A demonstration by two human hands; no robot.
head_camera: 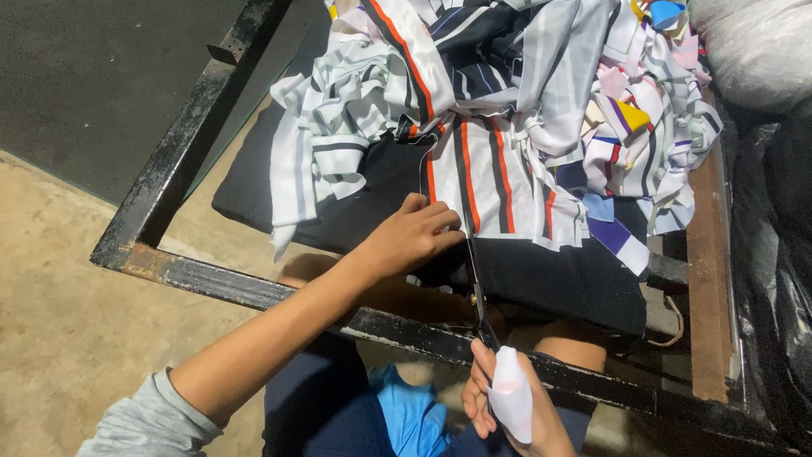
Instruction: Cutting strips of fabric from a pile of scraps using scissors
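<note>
Bare concrete floor lies to your left, and a black metal frame with rusted, chipped rails borders the work area in front of you. Inside the frame, a black padded surface carries a large heap of fabric offcuts in white, grey, navy and orange stripes, with smaller purple, yellow and pink scraps mixed in toward the right. A wooden rail runs along the right side of the frame, and dark plastic sheeting sits beyond it. Your left hand rests on the padded surface with the fingers curled down, pressing the near edge of a striped fabric piece that has white, black and orange bands; this piece lies flat at the front of the heap, directly ahead of you. Your right hand is low in the view, near the front rail of the frame, closed around the handles of a pair of scissors. A white cloth wrap covers part of that hand, so you cannot tell exactly how the fingers sit in the handles. The scissor blades point away from you, running up toward the lower edge of the striped piece, just beside your left fingertips. How far apart the blades stand is too thin to tell. A blue cloth lies in your lap.
</note>
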